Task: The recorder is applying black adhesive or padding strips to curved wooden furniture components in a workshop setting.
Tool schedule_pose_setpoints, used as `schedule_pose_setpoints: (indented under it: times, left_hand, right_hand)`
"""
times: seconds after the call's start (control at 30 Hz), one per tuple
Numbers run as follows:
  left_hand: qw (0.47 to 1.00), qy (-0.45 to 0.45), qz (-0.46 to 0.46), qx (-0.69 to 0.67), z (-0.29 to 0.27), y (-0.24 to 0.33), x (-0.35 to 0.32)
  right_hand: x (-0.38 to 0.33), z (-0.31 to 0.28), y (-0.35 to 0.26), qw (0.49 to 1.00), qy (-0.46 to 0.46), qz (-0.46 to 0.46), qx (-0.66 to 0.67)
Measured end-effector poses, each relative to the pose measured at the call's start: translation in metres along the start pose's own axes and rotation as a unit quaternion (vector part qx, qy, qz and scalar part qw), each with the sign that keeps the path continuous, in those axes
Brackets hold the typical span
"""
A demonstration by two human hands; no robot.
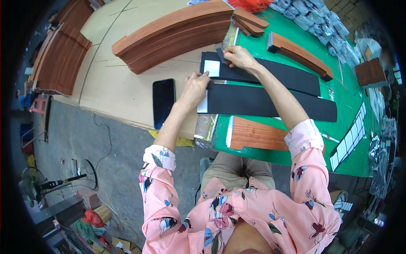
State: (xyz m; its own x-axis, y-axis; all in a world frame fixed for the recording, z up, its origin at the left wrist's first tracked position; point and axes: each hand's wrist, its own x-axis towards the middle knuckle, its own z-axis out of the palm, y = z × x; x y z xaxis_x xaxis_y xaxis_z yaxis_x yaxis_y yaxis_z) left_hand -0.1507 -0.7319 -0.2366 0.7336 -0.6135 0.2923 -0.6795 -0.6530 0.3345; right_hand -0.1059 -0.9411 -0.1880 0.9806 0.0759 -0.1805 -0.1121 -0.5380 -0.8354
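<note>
- Head view: right hand (pixel 239 56) pinches a black tab, apparently peeled, off the upper strip (pixel 287 76).
- Left hand (pixel 194 86) presses flat, fingers extended, on the lower strip (pixel 270 101); both strips run rightward.

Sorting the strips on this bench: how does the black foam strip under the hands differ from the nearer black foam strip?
The farther black foam strip has a white backing patch exposed at its left end and both hands on it: left hand, right hand. The nearer black foam strip looks wider and lies untouched. Both are long, flat and black, lying side by side on the green table.
</note>
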Motion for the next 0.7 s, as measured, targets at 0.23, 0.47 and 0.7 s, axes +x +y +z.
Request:
schedule_pose_setpoints:
  times: [0.23,0.47,0.7]
  left_hand:
    - [0.887,0.084,-0.253,-0.376,-0.048,0.038,-0.017]
    - [0.722,0.072,-0.269,-0.633,-0.048,0.119,-0.099]
    - [0.8,0.096,-0.294,-0.514,-0.036,0.179,-0.146]
  right_hand:
    - [-0.142,-0.087,-0.003,0.988,0.0,0.042,0.146]
    - [-0.355,-0.17,0.076,0.912,0.284,0.008,0.296]
    - [-0.464,-0.132,0.115,0.91,0.344,0.126,0.197]
